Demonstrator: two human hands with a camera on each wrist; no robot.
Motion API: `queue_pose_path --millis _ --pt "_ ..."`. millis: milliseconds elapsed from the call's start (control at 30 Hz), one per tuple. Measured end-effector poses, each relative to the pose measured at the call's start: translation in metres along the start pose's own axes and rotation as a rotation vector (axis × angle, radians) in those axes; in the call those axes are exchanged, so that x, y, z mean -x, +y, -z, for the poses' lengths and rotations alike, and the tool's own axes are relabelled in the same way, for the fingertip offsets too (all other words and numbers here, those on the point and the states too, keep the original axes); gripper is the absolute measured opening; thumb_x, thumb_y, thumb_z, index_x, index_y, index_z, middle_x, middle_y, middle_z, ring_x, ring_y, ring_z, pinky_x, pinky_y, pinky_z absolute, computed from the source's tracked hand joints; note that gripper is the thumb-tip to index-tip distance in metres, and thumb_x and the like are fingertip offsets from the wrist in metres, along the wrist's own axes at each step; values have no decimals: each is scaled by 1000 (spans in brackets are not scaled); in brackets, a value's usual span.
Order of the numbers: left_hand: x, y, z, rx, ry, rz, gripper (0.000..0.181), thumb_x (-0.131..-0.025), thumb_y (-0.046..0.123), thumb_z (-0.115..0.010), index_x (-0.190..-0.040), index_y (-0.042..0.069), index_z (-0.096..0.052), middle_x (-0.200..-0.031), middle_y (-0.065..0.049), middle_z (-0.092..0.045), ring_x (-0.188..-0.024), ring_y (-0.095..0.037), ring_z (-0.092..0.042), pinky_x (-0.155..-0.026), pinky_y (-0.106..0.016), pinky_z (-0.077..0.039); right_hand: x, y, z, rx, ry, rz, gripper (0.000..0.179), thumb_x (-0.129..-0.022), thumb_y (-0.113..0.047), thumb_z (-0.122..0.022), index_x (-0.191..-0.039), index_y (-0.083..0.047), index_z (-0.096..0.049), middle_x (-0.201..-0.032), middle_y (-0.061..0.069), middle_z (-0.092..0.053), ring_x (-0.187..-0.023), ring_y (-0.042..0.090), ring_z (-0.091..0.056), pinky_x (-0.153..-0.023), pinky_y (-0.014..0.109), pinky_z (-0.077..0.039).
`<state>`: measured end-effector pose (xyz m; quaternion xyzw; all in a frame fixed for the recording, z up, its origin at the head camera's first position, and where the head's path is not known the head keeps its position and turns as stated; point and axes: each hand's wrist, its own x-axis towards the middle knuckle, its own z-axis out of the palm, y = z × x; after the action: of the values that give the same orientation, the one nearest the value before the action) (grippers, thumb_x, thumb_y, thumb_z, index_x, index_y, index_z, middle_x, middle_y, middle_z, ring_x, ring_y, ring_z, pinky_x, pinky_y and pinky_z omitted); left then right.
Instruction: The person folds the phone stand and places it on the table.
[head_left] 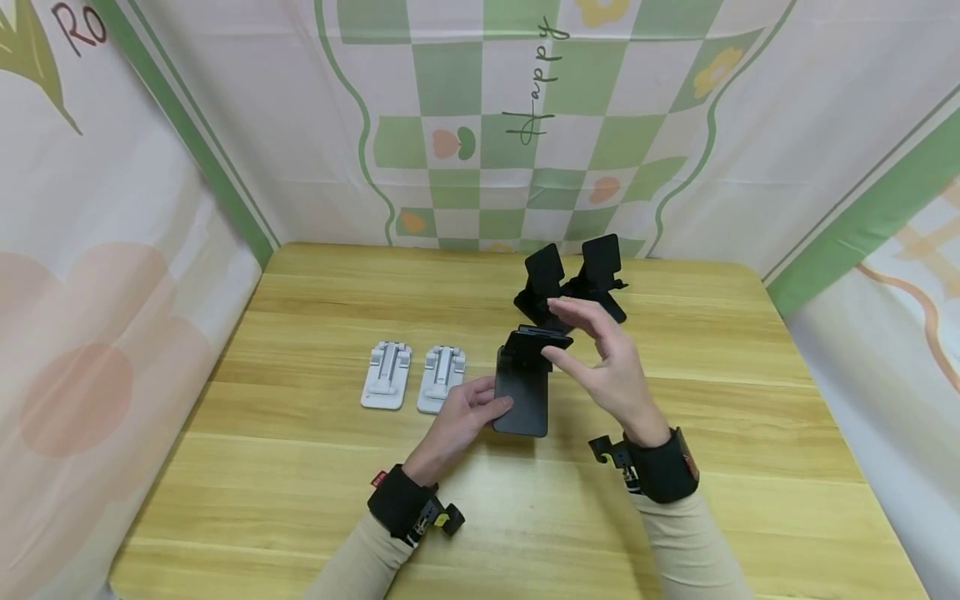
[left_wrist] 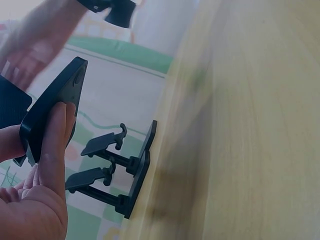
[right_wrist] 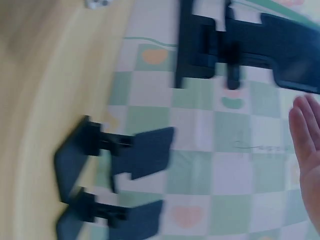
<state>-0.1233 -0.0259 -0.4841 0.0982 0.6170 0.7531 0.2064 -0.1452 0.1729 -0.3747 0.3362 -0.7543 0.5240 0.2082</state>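
Observation:
My left hand (head_left: 459, 418) grips a black folding phone stand (head_left: 522, 404) by the lower left part of its base, thumb on the upper face. In the left wrist view, the fingers lie along the underside of the stand's base (left_wrist: 65, 95), which is tilted above the table. The stand's top plate is raised at the far end of the base. Beside that plate is my right hand (head_left: 617, 371), its thumb apart from the fingers and near the plate's right edge. In the right wrist view, the extended fingers (right_wrist: 302, 130) show just below the plate (right_wrist: 300, 50).
Two unfolded black phone stands, a left one (head_left: 544, 271) and a right one (head_left: 601, 262), stand near the back of the wooden table (head_left: 315, 483). Two white folded stands, one (head_left: 384, 387) left of the other (head_left: 433, 392), lie left of the hands. A patterned cloth (head_left: 450, 83) hangs behind.

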Motion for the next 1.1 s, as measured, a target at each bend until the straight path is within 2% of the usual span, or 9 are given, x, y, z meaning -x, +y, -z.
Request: queue_pose_path --millis 133,267,367,567,833,1000,1100 --pt "0 -1 0 -4 2 -10 46 -92 24 -60 -131 2 -51 -115 -14 -67 -99 -22 -64 -85 -30 -53 -7 -9 0 190 34 146 51 -64 14 -74 -113 9 -61 -113 22 -60 -109 25 -54 -96 25 -44" --pt "0 -3 0 13 -5 -29 44 -92 23 -59 -131 3 -51 -115 -13 -67 -100 -23 -64 -85 -32 -53 -10 -9 -3 372 -19 274 44 -68 5 -77 -111 2 -66 -109 16 -62 -103 23 -55 -85 26 -47" --pt "0 -4 0 19 -8 -31 43 -92 22 -59 -131 4 -52 -114 -11 -68 -100 -24 -64 -85 -33 -53 -9 -10 -6 455 -64 318 39 -72 1 -76 -111 0 -68 -105 13 -63 -97 23 -54 -75 29 -49" --pt "1 -4 1 6 0 -24 45 -92 25 -59 -132 5 -52 -113 -10 -68 -100 -23 -64 -85 -31 -53 -6 -12 -10 538 -88 301 31 -76 1 -72 -107 -3 -69 -97 11 -62 -90 22 -53 -64 31 -50" --pt "0 -3 1 14 7 -14 45 -93 21 -58 -133 2 -49 -116 -14 -66 -100 -22 -64 -84 -30 -54 -4 -13 -12 566 -95 271 30 -79 3 -69 -108 -2 -69 -96 10 -61 -88 22 -50 -67 32 -50" --pt "1 2 1 10 22 5 43 -94 15 -56 -133 0 -49 -115 -15 -66 -99 -21 -64 -84 -30 -53 -2 -13 -14 566 -96 253 27 -78 5 -68 -105 -1 -68 -95 10 -60 -88 21 -50 -69 32 -49" --pt "2 5 0 7 21 20 41 -94 13 -56 -132 -1 -50 -114 -16 -67 -99 -22 -64 -85 -30 -53 -1 -13 -15 563 -98 245 25 -79 5 -68 -103 -1 -68 -95 9 -60 -88 21 -50 -75 34 -50"
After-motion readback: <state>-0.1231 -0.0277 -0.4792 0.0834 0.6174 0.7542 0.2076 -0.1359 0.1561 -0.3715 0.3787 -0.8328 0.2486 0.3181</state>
